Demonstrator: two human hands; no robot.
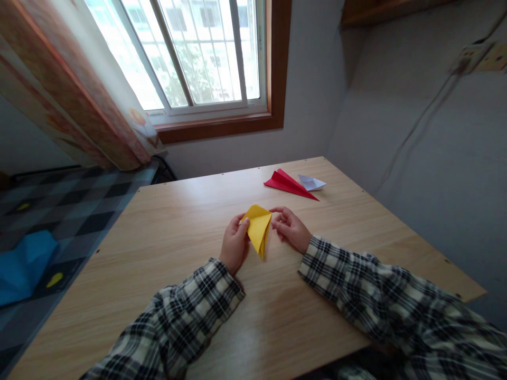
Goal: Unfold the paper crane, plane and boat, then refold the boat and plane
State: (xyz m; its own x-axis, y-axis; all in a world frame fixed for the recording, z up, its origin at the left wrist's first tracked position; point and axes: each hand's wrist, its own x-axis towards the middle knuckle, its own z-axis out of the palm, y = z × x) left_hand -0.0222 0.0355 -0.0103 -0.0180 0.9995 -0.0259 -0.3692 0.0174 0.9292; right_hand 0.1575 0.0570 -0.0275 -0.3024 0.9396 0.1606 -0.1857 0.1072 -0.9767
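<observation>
Left hand: the left hand [234, 244] rests on the wooden table [166, 248], wrist down, fingers curled inward. Its fingertips press the left edge of the yellow paper [259, 228], with the thumb on top near the upper corner, so the paper is pinched lightly there.
Right hand: the right hand [290, 227] lies on the table just to the right of the yellow paper. Its fingers are bent and close together, and the tips of the thumb and forefinger meet the paper's right edge near the top corner.
Yellow paper: folded into a pointed shape, wide at the far end and narrowing to a tip that points toward the person. It sits between the two hands near the middle of the table, its near tip on or just above the wood; I cannot tell which.
Sleeves: both arms wear a black and white checked shirt, cuffs lying on the table.
Red paper: a red folded paper plane [288, 183] lies flat at the far right of the table, well apart from the hands.
White paper: a small white folded paper [312, 182] touches the red one on its right side.
Surroundings: a window [198, 53] with a brown wooden frame is behind the table, a patterned curtain [79, 89] hangs on the left, and a blue cloth [21, 264] lies on the checked floor.
</observation>
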